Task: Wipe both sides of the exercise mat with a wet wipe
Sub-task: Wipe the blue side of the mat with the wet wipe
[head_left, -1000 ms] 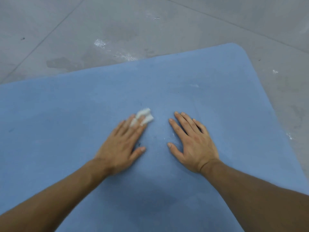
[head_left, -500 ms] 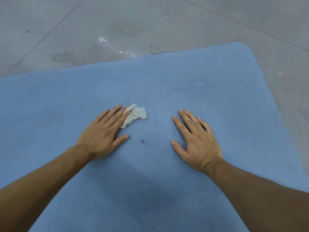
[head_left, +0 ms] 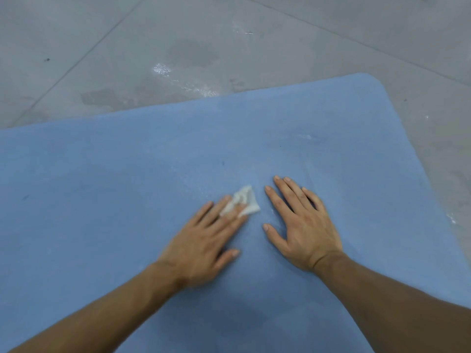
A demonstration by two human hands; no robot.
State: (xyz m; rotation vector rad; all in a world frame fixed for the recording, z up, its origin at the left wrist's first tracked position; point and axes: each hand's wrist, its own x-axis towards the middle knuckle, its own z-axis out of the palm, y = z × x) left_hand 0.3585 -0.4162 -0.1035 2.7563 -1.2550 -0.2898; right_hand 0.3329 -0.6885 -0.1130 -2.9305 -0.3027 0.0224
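Wipe (head_left: 246, 202) sits bunched under my left hand (head_left: 204, 240), fingers straight and flat, pressing it down mid-mat (head_left: 127, 187), well short of the far edge. Right hand (head_left: 303, 230) lies flat just beside it, fingers spread, holding nothing, pinning the mat. To do this well: even pressure, overlapping strokes out to the far right corner, and open up the crumpled wipe for more contact. Dark speck (head_left: 223, 163) and white smear (head_left: 307, 136) lie ahead, unwiped by my guess. Bare grey floor (head_left: 229, 34) beyond; nothing blocks the stroke except my own right hand.
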